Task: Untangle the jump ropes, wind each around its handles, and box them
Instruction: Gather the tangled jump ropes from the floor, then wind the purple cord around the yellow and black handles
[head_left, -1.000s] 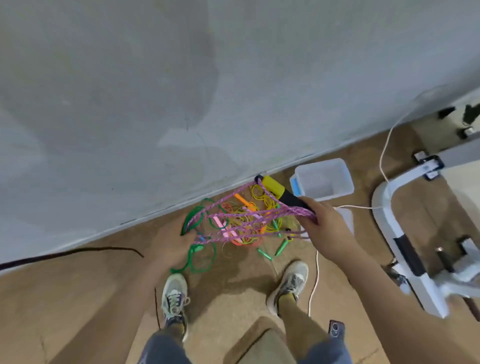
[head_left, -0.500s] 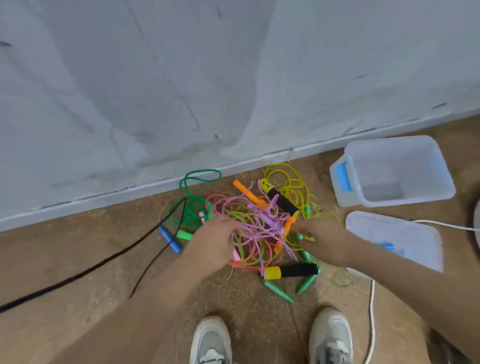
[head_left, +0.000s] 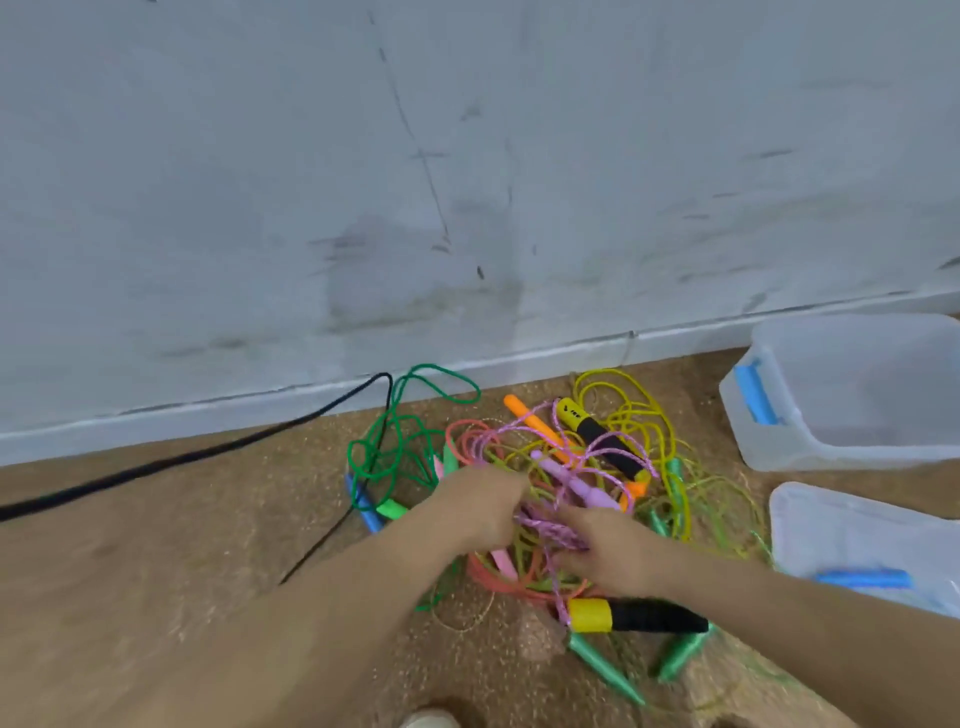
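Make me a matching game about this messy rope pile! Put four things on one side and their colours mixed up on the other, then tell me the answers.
Things:
1. clip on the box
2. looped rope nearest the wall, on the left
3. cable on the floor
4. braided rope in the middle of the pile

Colours:
A. black
B. pink and purple
C. blue
D. green

Pairs: 1-C, 2-D, 3-A, 4-B.

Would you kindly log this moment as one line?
step: untangling; left hand: holds purple rope; right hand: grip unclear; box: empty
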